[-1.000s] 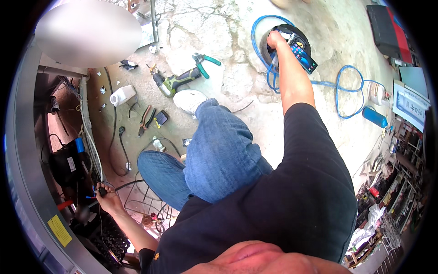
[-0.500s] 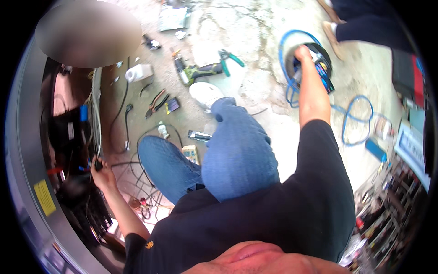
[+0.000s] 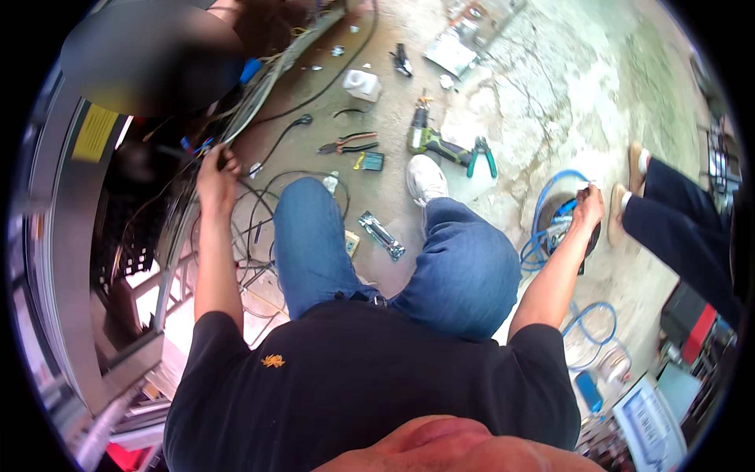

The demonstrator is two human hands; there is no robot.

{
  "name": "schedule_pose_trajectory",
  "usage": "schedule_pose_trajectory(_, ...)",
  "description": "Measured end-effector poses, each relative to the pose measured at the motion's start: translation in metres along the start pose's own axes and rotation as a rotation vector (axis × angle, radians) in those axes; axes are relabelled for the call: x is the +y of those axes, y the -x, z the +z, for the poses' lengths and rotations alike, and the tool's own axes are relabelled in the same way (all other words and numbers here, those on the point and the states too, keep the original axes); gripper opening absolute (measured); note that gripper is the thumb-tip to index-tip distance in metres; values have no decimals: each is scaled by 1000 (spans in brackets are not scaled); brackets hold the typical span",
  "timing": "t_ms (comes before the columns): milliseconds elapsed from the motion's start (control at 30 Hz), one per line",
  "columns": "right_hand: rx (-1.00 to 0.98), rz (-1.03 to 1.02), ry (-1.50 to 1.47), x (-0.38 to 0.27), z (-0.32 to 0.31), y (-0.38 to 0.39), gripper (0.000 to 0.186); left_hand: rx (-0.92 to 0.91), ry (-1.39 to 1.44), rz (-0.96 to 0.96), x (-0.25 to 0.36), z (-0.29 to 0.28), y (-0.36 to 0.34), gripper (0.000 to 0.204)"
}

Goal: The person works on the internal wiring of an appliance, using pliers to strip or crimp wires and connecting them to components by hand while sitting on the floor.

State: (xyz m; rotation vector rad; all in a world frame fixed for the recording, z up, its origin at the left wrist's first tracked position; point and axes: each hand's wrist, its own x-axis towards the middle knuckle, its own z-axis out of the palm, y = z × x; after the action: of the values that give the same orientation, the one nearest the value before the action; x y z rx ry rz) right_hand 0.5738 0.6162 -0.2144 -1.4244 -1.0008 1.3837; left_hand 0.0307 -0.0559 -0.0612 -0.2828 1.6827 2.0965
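My left hand [image 3: 218,175] is closed on a small dark piece among the wires at the opened metal cabinet [image 3: 93,259], beside a pale cable [image 3: 255,114]. My right hand [image 3: 588,206], out to the right, is pinched on a small white object [image 3: 587,186] above a black round container [image 3: 587,240] ringed by blue hose [image 3: 537,248]; what lies inside is partly hidden by the hand. Between the hands, on the floor, are a cordless drill [image 3: 432,140], green-handled pliers [image 3: 481,157], dark-handled pliers [image 3: 348,144] and a small yellow-and-black item [image 3: 370,160].
Another person's legs [image 3: 668,220] and shoes stand at the right. A white jug [image 3: 362,85], silver packet [image 3: 382,235] and tangled black cables [image 3: 259,228] lie around my knees. A black-and-red case [image 3: 686,318], blue cylinder [image 3: 589,392] and signboard [image 3: 646,425] are at lower right.
The view has swung, shifting the floor items. My right hand has risen slightly out of the container, a small white object now showing in it. The other person's legs have come into view.
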Motion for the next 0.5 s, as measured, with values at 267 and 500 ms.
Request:
schedule_pose_trajectory(267,-1249,-283,552,-216,302,349,31,-131,-190,131,-3,-2,13,15)
schedule_pose_trajectory(500,-1587,-1329,825,-173,405,531,29,-195,-389,171,1,-16,20,18)
